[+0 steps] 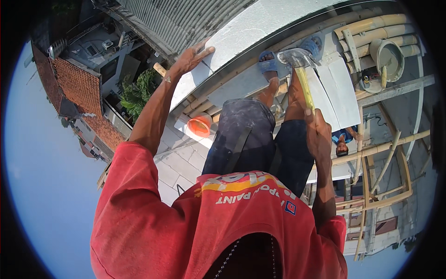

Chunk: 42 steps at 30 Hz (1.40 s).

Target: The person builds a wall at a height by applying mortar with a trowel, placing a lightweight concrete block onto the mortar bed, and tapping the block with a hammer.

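At the edge of the white ledge (251, 32), the left hand (190, 59) is spread wide. Right of the ledge, the right hand (318, 132) grips a yellow-handled tool (304, 88), its blurred grey head near the blue sandals (268, 63). An orange bucket (200, 125) stands near the ledge; bamboo poles (378, 24) lie farther to its right.

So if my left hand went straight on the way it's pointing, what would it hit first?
Most likely the white ledge: your left hand points across its surface, though I can't tell whether they already touch.
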Motion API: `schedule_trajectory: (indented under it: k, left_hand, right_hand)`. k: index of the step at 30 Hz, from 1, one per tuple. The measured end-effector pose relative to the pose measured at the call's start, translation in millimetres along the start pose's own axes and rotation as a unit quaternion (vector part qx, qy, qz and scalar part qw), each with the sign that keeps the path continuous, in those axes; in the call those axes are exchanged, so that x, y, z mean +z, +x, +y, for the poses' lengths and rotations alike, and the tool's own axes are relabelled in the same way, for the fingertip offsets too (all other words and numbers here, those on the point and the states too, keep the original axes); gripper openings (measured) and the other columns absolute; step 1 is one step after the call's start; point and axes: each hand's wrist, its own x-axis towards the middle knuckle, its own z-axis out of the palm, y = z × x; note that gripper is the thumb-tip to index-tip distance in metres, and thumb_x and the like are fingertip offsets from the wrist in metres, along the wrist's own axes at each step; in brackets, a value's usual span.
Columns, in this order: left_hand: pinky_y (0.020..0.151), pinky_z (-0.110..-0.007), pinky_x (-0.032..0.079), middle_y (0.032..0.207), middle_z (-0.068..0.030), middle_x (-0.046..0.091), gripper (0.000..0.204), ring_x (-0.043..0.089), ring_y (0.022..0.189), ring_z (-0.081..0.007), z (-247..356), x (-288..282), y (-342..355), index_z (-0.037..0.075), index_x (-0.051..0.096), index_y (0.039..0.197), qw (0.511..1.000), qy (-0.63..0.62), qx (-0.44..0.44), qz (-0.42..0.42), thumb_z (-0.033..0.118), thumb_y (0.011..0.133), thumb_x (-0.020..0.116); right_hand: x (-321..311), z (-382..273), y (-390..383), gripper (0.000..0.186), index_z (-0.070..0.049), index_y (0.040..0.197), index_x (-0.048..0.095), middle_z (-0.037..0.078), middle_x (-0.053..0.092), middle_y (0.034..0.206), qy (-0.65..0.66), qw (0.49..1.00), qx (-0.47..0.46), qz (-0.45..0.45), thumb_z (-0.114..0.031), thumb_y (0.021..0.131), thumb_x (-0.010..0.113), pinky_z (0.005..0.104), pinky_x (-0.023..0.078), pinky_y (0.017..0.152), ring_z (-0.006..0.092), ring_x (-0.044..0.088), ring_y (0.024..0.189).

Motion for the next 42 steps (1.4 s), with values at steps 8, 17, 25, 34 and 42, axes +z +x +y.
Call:
schedule_trajectory:
  k: [8,17,25,34,42]
  left_hand:
    - [0.103,-0.037,0.044,0.125,-0.0178,0.066,0.072,0.061,0.114,-0.0268,-57,-5,10,-0.003,0.057,0.141,0.995,-0.091,0.023,0.032,0.057,0.105,0.038]
    - [0.097,-0.033,0.043,0.116,-0.0105,0.067,0.062,0.057,0.104,-0.0207,-66,0,21,-0.005,0.061,0.128,0.994,-0.082,0.044,0.059,0.045,0.109,0.03]
    - [0.113,-0.034,0.036,0.135,-0.0179,0.062,0.071,0.053,0.129,-0.0247,-90,-10,25,-0.008,0.058,0.136,0.989,-0.142,-0.022,0.029,0.051,0.109,0.028]
    - [0.128,-0.04,0.012,0.169,-0.0205,0.019,0.089,0.019,0.157,-0.0294,52,-10,33,-0.005,0.014,0.162,0.986,-0.157,0.05,-0.019,0.064,0.107,0.026]
    - [0.096,-0.048,0.059,0.137,-0.0443,0.046,0.13,0.062,0.118,-0.0521,167,6,73,-0.012,0.017,0.154,0.985,0.143,0.081,-0.051,0.072,0.077,0.077]
  right_hand:
    - [64,-91,46,0.035,0.001,0.111,0.059,0.02,0.064,0.068,-0.078,0.949,-0.297,0.078,-0.034,0.108,0.055,0.0473,0.05,0.059,0.0369,0.066,0.06]
    - [114,-60,59,0.036,0.0,0.101,0.055,0.023,0.069,0.072,-0.139,0.958,-0.244,0.06,-0.035,0.109,0.049,0.0528,0.055,0.052,0.0425,0.07,0.059]
    - [148,-65,52,0.033,0.0,0.098,0.054,0.022,0.069,0.069,-0.053,0.981,-0.188,0.019,-0.032,0.107,0.051,0.052,0.057,0.055,0.0414,0.072,0.063]
    - [118,-42,25,0.034,0.001,0.106,0.056,0.023,0.069,0.076,0.11,0.985,-0.092,-0.094,-0.032,0.108,0.05,0.0541,0.057,0.068,0.0418,0.072,0.073]
    - [193,12,83,0.027,-0.011,0.103,0.056,0.001,0.052,0.07,0.924,0.344,0.163,0.036,-0.037,0.108,0.049,0.0367,0.044,0.056,0.0167,0.051,0.055]
